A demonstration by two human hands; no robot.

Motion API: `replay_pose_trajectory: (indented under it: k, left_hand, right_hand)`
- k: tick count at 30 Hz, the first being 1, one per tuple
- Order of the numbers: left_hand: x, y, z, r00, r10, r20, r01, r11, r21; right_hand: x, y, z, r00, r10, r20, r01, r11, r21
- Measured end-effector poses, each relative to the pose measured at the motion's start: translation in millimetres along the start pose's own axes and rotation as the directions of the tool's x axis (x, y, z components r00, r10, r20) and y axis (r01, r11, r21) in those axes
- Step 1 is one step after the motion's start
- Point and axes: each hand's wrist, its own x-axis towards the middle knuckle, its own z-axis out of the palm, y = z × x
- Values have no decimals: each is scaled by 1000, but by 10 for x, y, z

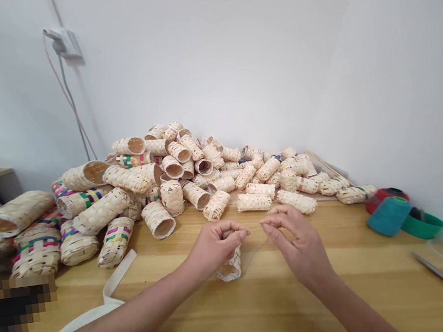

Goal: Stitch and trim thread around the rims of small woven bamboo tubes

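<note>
**Small woven basket held under the left hand**

Head view: the left hand is clenched around a small pale woven bamboo tube basket, which sits beneath its fingers on the light wooden table. The right hand, just beside it, pinches a thin thread. The basket's open end faces the camera, its long axis running away. A heap of similar woven baskets lies beyond, against the white wall.

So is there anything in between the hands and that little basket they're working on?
No, nothing visible is in the way. The left hand already grips the small woven basket over the wooden table. The right hand pinches what looks like a thin thread running to it. The basket pile sits behind them.
</note>
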Motion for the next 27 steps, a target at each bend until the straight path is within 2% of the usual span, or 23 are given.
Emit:
replay_pose_trajectory:
  k: [4, 8, 27]
  left_hand:
    - [15, -15, -12, 1000, 0, -8, 0, 1000, -29]
    - [19, -22, -18, 1000, 12, -5, -12, 999, -50]
    - [22, -19, -31, 1000, 27, 10, -26, 998, -56]
  right_hand:
    - [-13, -1, 9, 992, -75, 99, 75, 997, 11]
    - [-30, 18, 23, 984, -106, 142, 105, 994, 17]
    - [-50, 41, 41, 979, -120, 164, 113, 992, 46]
